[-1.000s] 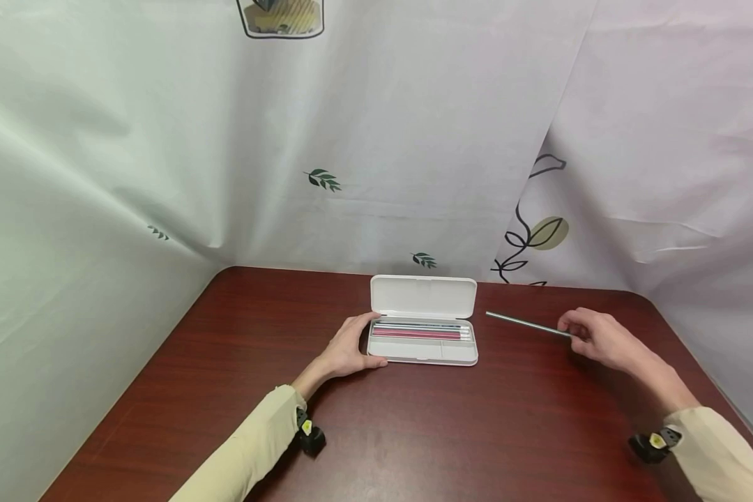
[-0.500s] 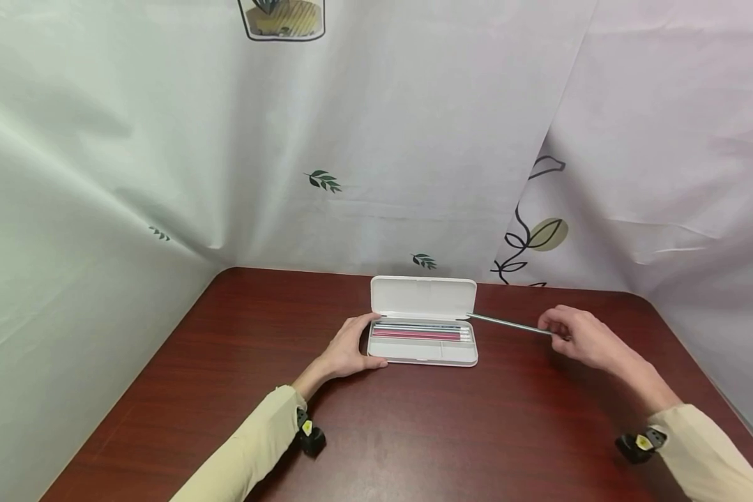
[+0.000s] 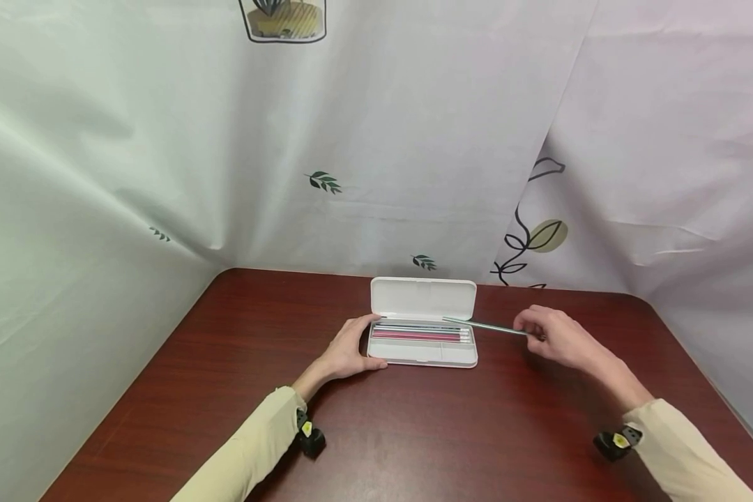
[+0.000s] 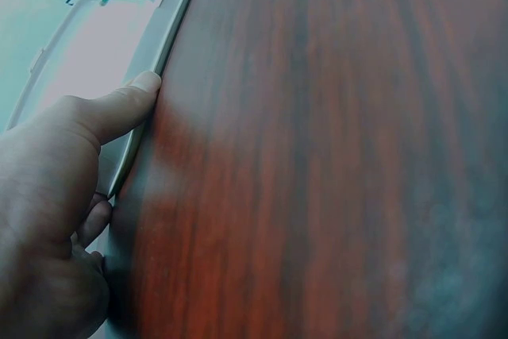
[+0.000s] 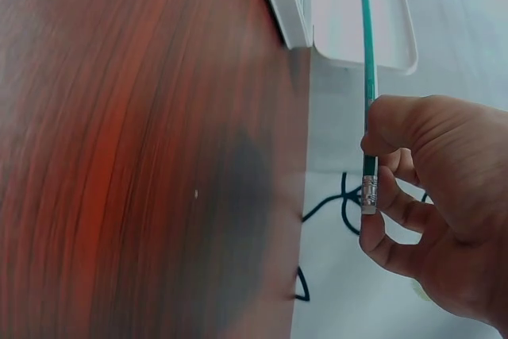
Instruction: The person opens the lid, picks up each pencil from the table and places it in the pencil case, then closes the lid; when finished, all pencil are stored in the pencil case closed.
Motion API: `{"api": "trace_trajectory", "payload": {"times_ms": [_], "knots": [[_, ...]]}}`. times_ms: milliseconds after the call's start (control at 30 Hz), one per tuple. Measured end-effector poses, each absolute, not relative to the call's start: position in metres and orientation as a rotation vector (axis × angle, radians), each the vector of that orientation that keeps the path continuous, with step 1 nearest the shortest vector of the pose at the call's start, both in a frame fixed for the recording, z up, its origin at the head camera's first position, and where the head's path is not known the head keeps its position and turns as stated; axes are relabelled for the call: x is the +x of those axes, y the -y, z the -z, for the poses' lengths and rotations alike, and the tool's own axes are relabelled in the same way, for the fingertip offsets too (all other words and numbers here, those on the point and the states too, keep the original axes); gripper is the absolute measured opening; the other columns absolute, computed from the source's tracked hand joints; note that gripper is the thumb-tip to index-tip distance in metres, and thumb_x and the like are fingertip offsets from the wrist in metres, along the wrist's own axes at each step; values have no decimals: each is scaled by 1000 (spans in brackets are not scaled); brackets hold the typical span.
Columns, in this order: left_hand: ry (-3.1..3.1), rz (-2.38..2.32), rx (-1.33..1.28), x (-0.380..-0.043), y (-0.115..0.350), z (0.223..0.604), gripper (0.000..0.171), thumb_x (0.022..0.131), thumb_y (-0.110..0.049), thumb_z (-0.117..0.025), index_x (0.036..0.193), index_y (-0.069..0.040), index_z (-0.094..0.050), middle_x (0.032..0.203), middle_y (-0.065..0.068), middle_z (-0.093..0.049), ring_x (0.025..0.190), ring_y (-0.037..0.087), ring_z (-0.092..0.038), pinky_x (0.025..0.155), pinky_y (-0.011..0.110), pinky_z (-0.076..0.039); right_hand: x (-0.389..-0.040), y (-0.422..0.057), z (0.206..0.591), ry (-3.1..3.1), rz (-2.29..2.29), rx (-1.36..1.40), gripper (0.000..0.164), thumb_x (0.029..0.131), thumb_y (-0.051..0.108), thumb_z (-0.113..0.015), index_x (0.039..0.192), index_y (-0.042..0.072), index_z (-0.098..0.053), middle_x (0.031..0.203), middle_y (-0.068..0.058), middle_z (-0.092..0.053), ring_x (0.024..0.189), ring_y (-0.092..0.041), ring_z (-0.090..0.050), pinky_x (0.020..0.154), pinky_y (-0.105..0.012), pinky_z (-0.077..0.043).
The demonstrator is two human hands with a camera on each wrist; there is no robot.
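Observation:
A white pencil case (image 3: 408, 351) lies on the table with its lid (image 3: 423, 298) raised. Its back compartment holds several pencils (image 3: 417, 335), pink ones in front of blue-green ones. My left hand (image 3: 345, 348) grips the left end of the case, thumb at the front edge and fingers toward the back; the left wrist view shows the thumb (image 4: 127, 109) against the rim. In my right hand (image 3: 558, 337) a green pencil (image 3: 492, 327) is pinched near its eraser end (image 5: 369, 194). The pencil's other end reaches over the back right of the case, in front of the lid.
The dark red wooden table (image 3: 414, 432) extends on all sides of the case. Behind it hangs a pale curtain (image 3: 383, 139) with leaf prints. Small black cameras (image 3: 312, 440) sit at both wrists.
My right hand has moved left with the green pencil, bringing its tip from right of the case to over the case's back part. The left hand and the case stay put.

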State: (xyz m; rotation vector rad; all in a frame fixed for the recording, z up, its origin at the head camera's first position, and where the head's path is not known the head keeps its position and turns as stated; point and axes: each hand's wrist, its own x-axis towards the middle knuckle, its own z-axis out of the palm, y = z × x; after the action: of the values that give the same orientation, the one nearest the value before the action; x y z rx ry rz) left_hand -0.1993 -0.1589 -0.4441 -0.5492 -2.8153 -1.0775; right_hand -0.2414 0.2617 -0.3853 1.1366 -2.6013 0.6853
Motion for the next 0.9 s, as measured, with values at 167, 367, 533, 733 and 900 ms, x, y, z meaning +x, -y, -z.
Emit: {"api": "trace_trajectory", "payload": {"times_ms": [167, 367, 533, 733, 900], "knots": [[2816, 1084, -553, -199, 159, 443, 88, 71, -29, -91, 145, -9, -48, 141, 10, -52, 128, 30, -44, 103, 49, -38, -242, -248, 385, 2640, -708, 1142, 34, 71, -10, -67, 91, 18, -66, 79, 11, -52, 70, -7, -50, 59, -28, -43], [2827, 1078, -542, -199, 159, 443, 88, 71, -30, -91, 145, -9, -47, 142, 10, -51, 130, 30, -43, 104, 49, -38, -245, -232, 386, 2655, -728, 1173, 32, 72, -9, -65, 91, 16, -66, 78, 8, -53, 70, -8, -50, 59, -28, -42], [2830, 1088, -537, -198, 159, 442, 88, 70, -29, -91, 144, -9, -48, 141, 10, -51, 131, 31, -42, 104, 49, -37, -248, -220, 387, 2659, -745, 1200, 29, 71, -7, -63, 91, 14, -66, 77, 1, -55, 69, -8, -49, 59, -28, -42], [2827, 1094, -546, -198, 158, 441, 88, 71, -29, -91, 144, -9, -48, 142, 10, -51, 131, 31, -42, 104, 50, -38, -252, -207, 390, 2658, -752, 1232, 29, 71, -7, -61, 91, 13, -68, 76, 3, -54, 69, -8, -49, 60, -29, -42], [2827, 1089, -543, -198, 158, 442, 89, 71, -29, -91, 145, -8, -47, 142, 11, -51, 130, 31, -42, 103, 49, -38, -253, -196, 391, 2669, -759, 1239, 26, 72, -7, -62, 90, 11, -68, 77, 2, -55, 69, -9, -48, 59, -28, -41]]}}
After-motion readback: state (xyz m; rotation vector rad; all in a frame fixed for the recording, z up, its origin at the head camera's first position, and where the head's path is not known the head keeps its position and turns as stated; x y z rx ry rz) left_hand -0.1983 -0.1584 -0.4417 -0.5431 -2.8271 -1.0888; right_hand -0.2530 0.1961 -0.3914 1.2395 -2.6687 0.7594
